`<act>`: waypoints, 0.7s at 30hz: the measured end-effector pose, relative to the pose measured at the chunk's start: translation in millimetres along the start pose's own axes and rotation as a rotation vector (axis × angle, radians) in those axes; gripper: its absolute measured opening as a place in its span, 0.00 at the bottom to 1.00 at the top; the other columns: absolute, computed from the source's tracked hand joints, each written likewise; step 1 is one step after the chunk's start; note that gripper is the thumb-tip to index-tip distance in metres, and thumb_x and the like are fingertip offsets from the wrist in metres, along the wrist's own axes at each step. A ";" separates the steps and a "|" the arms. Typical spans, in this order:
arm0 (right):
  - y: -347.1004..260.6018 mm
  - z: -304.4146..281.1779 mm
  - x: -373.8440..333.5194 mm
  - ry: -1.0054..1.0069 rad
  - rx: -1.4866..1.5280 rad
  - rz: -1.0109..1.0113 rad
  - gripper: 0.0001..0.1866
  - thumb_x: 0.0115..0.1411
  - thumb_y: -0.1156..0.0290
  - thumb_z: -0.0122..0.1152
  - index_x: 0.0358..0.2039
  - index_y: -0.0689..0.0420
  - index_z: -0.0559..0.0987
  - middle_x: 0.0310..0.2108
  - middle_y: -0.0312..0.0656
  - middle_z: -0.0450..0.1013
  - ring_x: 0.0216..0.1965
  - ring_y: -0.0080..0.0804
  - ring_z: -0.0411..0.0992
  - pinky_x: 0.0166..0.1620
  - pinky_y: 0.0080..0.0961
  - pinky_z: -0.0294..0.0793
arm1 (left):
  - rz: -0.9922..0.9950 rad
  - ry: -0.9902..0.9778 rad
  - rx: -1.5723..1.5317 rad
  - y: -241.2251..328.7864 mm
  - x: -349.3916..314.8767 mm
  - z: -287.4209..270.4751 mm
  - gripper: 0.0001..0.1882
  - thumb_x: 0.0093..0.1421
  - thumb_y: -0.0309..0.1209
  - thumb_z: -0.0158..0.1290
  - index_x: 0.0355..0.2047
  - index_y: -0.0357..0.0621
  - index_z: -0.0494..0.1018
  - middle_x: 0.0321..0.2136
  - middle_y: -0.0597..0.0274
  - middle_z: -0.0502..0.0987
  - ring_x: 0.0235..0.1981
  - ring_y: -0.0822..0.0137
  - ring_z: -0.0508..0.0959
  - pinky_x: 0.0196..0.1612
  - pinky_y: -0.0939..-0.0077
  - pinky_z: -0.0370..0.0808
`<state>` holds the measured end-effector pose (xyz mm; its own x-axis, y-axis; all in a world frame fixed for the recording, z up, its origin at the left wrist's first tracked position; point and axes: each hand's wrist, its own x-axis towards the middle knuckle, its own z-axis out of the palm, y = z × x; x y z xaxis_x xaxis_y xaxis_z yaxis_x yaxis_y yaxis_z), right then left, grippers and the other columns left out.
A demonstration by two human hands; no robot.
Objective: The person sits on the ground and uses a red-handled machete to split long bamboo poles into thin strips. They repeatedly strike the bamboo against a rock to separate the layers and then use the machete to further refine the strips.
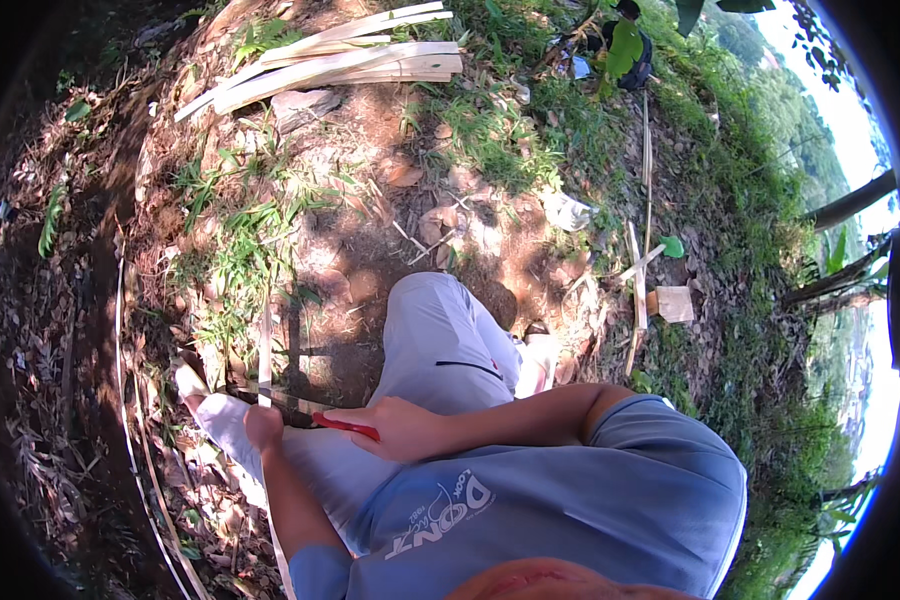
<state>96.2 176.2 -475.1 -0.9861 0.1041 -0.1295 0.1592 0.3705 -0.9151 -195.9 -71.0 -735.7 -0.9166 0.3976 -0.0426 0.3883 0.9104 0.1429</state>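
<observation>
My left hand (263, 428) is closed around a long, pale, flat strip (265, 345) that looks like split bamboo or wood. The strip runs forward over the ground and back past my left forearm. In my right hand (410, 428) I grip the red handle of a knife (345, 426). Its narrow blade points left, toward the strip just ahead of my left hand. Whether the edge touches the strip I cannot tell. Both hands are over my left leg, in light grey trousers (320, 465).
A stack of pale split strips (340, 65) lies at the far left on the ground. Long thin strips (135, 450) lie along the left side. To the right are crossed wooden pieces (639, 275) and a small wood block (673, 304). A dark bag (635, 60) sits farther back.
</observation>
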 end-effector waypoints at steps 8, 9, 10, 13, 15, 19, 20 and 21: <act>3.9 -0.7 -6.0 0.025 0.028 -0.043 0.25 0.70 0.63 0.57 0.67 0.48 0.72 0.30 0.58 0.80 0.28 0.60 0.78 0.37 0.54 0.77 | -0.013 -0.017 -0.010 -0.8 -2.1 -5.3 0.14 0.57 0.33 0.52 0.30 0.33 0.81 0.31 0.36 0.82 0.37 0.33 0.82 0.46 0.43 0.78; 3.3 -3.3 -6.7 0.031 0.034 -0.047 0.25 0.70 0.63 0.57 0.67 0.47 0.72 0.31 0.58 0.80 0.29 0.60 0.78 0.37 0.54 0.77 | -0.012 -0.034 -0.021 3.5 -1.6 -8.8 0.15 0.56 0.33 0.52 0.30 0.32 0.81 0.31 0.36 0.82 0.37 0.33 0.82 0.46 0.43 0.77; 2.7 -5.6 -7.6 0.037 0.039 -0.050 0.25 0.70 0.63 0.57 0.67 0.47 0.73 0.32 0.58 0.80 0.29 0.60 0.78 0.38 0.54 0.78 | -0.016 -0.048 -0.022 8.0 0.5 -12.2 0.15 0.56 0.34 0.52 0.31 0.32 0.82 0.32 0.36 0.83 0.38 0.33 0.82 0.47 0.43 0.77; 5.4 -3.2 -8.2 0.024 0.049 -0.040 0.25 0.69 0.63 0.57 0.66 0.47 0.73 0.34 0.58 0.81 0.30 0.60 0.79 0.39 0.54 0.78 | -0.033 -0.068 -0.023 7.4 -1.7 -16.7 0.16 0.55 0.35 0.53 0.31 0.33 0.82 0.33 0.35 0.83 0.38 0.33 0.82 0.47 0.44 0.77; 4.1 -4.5 -8.6 0.023 0.057 -0.028 0.25 0.69 0.62 0.57 0.66 0.47 0.73 0.35 0.58 0.81 0.31 0.61 0.79 0.40 0.54 0.79 | -0.022 -0.055 -0.026 10.6 -3.7 -21.0 0.16 0.55 0.35 0.53 0.30 0.33 0.83 0.33 0.35 0.83 0.38 0.34 0.82 0.47 0.44 0.77; 2.1 -6.6 -10.1 0.021 0.057 -0.015 0.25 0.69 0.62 0.57 0.65 0.47 0.74 0.35 0.57 0.82 0.31 0.61 0.79 0.41 0.55 0.79 | -0.001 -0.055 -0.046 11.7 -3.3 -23.4 0.17 0.54 0.35 0.52 0.31 0.31 0.83 0.32 0.34 0.83 0.38 0.34 0.82 0.46 0.44 0.77; 2.3 -6.6 -10.1 0.018 0.049 -0.009 0.24 0.69 0.62 0.57 0.65 0.47 0.74 0.35 0.57 0.82 0.32 0.61 0.79 0.41 0.55 0.79 | 0.016 -0.052 -0.042 11.0 -3.3 -22.5 0.18 0.53 0.34 0.52 0.31 0.29 0.82 0.32 0.32 0.82 0.38 0.33 0.82 0.47 0.44 0.77; 2.1 -6.2 -10.3 0.025 0.047 -0.017 0.24 0.69 0.62 0.57 0.65 0.47 0.75 0.35 0.57 0.82 0.32 0.61 0.79 0.41 0.55 0.79 | 0.034 -0.048 -0.037 10.1 -3.3 -21.7 0.18 0.52 0.33 0.51 0.32 0.28 0.82 0.33 0.31 0.82 0.39 0.32 0.82 0.47 0.44 0.77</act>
<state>106.9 181.6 -473.3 -0.9870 0.1218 -0.1050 0.1399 0.3289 -0.9339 -190.9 -65.5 -712.7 -0.8971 0.4336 -0.0842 0.4140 0.8919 0.1818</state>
